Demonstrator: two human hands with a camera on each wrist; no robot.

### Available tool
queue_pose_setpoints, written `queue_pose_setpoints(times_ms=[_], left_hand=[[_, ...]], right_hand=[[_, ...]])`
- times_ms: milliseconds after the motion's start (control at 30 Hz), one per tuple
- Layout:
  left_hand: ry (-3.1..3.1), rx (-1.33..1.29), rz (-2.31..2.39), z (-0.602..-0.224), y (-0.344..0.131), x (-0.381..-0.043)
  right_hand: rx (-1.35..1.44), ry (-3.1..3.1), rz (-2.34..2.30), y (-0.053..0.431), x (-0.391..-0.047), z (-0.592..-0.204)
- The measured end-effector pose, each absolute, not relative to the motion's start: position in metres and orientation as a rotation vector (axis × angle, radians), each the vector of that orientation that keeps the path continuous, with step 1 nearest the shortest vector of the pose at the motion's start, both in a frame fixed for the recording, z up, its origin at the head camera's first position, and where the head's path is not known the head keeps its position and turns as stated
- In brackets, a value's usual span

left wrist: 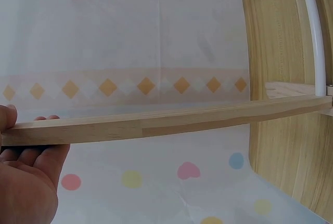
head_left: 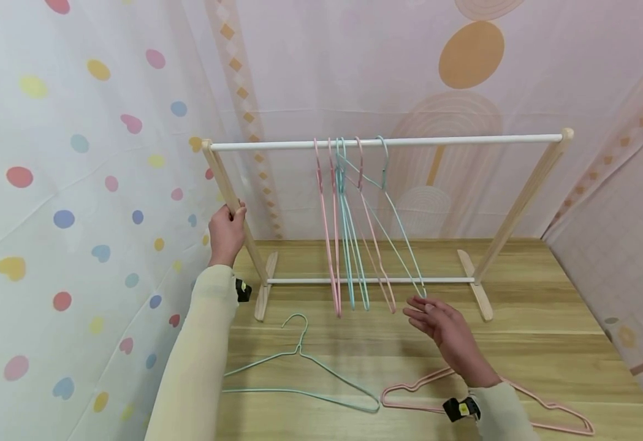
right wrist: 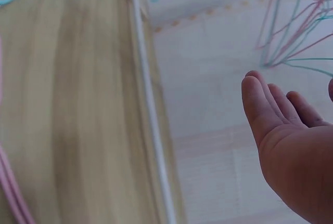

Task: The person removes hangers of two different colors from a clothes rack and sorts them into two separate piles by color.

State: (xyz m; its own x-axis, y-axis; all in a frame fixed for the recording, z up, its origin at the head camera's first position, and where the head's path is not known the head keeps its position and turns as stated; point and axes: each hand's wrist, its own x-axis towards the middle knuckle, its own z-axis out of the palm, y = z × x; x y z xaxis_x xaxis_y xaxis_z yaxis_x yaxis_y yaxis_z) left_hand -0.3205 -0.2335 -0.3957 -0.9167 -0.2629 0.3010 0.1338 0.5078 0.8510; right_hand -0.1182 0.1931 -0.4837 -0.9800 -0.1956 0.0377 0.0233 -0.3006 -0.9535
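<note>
My left hand [head_left: 227, 233] grips the left wooden post [head_left: 223, 177] of a small clothes rack, thumb on the near side. The left wrist view shows the same post [left wrist: 156, 123] running away from the left hand [left wrist: 34, 182]. My right hand [head_left: 448, 334], fingers fairly straight, is at the lower end of the rightmost blue hanger [head_left: 401, 231] on the rack. Beside it hang pink and blue hangers, among them a pink one [head_left: 371, 223], grouped near the bar's middle. In the right wrist view the right hand [right wrist: 291, 141] has its fingers extended below the hangers [right wrist: 283, 37].
The white top bar [head_left: 464, 141] spans two wooden posts, with a lower white bar [head_left: 442, 280] near the table. In front, a mint-green hanger [head_left: 299, 353] lies on the wooden table [head_left: 564, 331]. Pink hangers [head_left: 561, 407] lie under my right forearm. Patterned curtains stand behind and beside.
</note>
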Motion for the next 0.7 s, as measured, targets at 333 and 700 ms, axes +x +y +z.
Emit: queue_pose_setpoints(times_ms=[333,700], left_hand=[[-2.367,0.122,-1.389,-0.397,-0.235,-0.322],[-2.366,0.113,-1.387,-0.398,-0.234,-0.322]], right_hand=[[-0.325,1.676,-2.531,0.2,-0.133,-0.454],[-0.291,1.717,-2.498,0.187,-0.149,-0.436]])
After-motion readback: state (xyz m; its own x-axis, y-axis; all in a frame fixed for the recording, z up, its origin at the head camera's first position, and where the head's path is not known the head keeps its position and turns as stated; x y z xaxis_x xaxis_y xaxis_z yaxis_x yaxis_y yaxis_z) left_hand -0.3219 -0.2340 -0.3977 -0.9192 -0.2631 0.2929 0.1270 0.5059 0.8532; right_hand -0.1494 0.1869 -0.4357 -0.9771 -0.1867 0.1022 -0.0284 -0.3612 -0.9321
